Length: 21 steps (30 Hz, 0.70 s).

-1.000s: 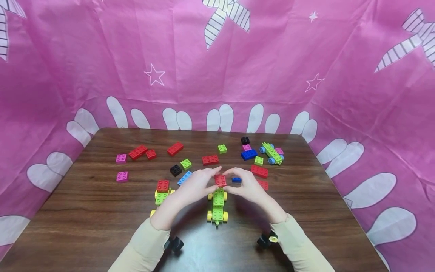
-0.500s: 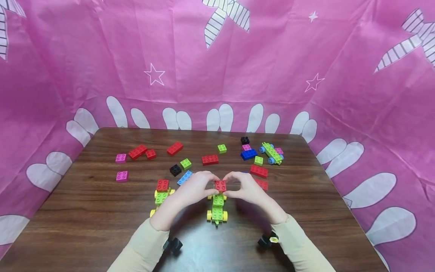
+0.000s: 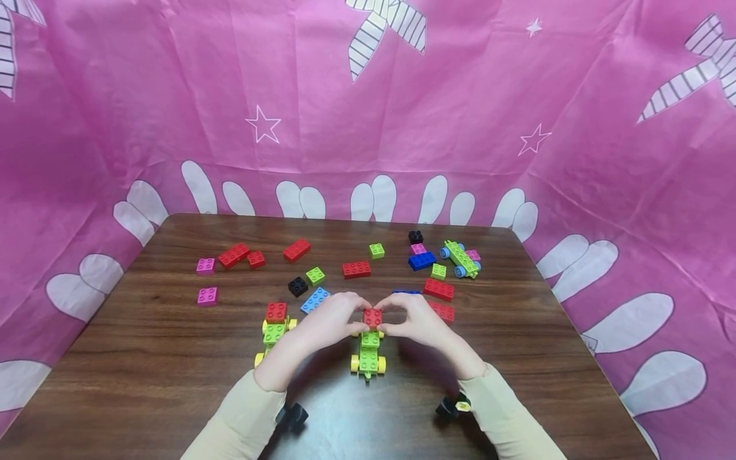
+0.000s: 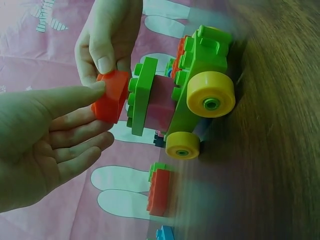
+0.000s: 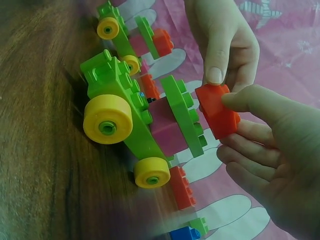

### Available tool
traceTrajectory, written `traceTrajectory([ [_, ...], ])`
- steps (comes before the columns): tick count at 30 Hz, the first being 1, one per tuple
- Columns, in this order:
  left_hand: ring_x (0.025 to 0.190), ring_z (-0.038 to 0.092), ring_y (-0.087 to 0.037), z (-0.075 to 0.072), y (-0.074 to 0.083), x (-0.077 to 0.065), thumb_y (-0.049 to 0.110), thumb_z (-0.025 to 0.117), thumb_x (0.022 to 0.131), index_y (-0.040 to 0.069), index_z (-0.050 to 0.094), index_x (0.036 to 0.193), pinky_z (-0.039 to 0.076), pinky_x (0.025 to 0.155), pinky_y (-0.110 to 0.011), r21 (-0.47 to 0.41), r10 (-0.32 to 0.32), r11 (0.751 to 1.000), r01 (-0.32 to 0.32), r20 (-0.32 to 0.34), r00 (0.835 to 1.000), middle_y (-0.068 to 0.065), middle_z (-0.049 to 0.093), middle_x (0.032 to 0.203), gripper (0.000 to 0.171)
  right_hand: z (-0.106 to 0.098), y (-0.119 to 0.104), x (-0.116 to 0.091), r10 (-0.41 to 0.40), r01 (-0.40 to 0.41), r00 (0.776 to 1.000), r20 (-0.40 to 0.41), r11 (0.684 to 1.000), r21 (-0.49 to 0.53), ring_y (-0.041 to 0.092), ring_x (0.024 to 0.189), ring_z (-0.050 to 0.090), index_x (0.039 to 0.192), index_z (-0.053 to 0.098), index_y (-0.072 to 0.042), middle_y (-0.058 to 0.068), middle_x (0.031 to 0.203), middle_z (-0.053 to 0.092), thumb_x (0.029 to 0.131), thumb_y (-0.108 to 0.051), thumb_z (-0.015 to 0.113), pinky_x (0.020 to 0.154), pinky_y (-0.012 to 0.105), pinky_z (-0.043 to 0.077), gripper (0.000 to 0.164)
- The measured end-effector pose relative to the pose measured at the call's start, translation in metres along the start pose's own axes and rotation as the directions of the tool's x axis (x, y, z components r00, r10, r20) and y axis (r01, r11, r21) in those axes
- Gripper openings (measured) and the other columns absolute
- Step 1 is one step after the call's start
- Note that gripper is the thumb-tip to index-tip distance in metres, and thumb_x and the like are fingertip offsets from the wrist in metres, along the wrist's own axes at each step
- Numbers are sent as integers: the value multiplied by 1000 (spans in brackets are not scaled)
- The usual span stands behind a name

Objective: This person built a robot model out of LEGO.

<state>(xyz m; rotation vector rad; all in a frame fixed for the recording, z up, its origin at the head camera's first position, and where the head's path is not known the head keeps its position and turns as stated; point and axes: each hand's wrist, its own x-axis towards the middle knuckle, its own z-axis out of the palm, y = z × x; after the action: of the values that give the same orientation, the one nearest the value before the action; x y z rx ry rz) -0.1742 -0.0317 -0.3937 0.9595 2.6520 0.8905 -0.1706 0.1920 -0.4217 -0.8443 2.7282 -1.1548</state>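
Observation:
Both hands pinch one red brick (image 3: 372,319) between thumbs and fingers, my left hand (image 3: 335,317) on its left and my right hand (image 3: 416,317) on its right. Directly beneath is a car with a lime green base (image 3: 368,361) and yellow wheels (image 4: 211,94). A pink brick (image 5: 167,126) stands on that base, topped by a lime green brick (image 5: 184,116). In the right wrist view the red brick is tilted just above the green studs; contact is unclear. A similar car (image 3: 273,333), carrying a red brick (image 3: 276,312), stands beside my left forearm, which partly hides it.
Loose bricks lie across the wooden table (image 3: 144,358): a light blue brick (image 3: 315,300) and a black brick (image 3: 297,286) beyond my left hand, red bricks (image 3: 439,289) beyond my right. A lime base with blue wheels (image 3: 460,259) sits at the back right.
Both hands have brought the red brick a little nearer to me and down toward the car's green top. The loose bricks and the other car have stayed put.

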Motion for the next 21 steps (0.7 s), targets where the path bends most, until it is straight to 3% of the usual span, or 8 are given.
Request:
traceTrajectory([
  [10, 110, 65, -20, 0, -4, -1, 25, 77, 85, 7, 68, 120, 53, 95, -39, 5, 9, 1000, -9, -9, 1000, -6, 70, 117, 40, 0, 0, -1, 46, -47, 999, 8, 999, 18, 16, 103, 66, 112, 71, -15, -3, 107, 72, 84, -23, 77, 92, 44, 55, 30],
  [21, 130, 52, -31, 2, -4, 0, 37, 85, 75, 3, 53, 138, 44, 106, -49, -2, -80, 997, 80, 53, 995, -14, 57, 139, 78, 1, 3, 1, 67, -67, 998, -16, 998, 0, 17, 105, 66, 113, 70, -16, -2, 110, 72, 84, -26, 77, 93, 46, 54, 32],
])
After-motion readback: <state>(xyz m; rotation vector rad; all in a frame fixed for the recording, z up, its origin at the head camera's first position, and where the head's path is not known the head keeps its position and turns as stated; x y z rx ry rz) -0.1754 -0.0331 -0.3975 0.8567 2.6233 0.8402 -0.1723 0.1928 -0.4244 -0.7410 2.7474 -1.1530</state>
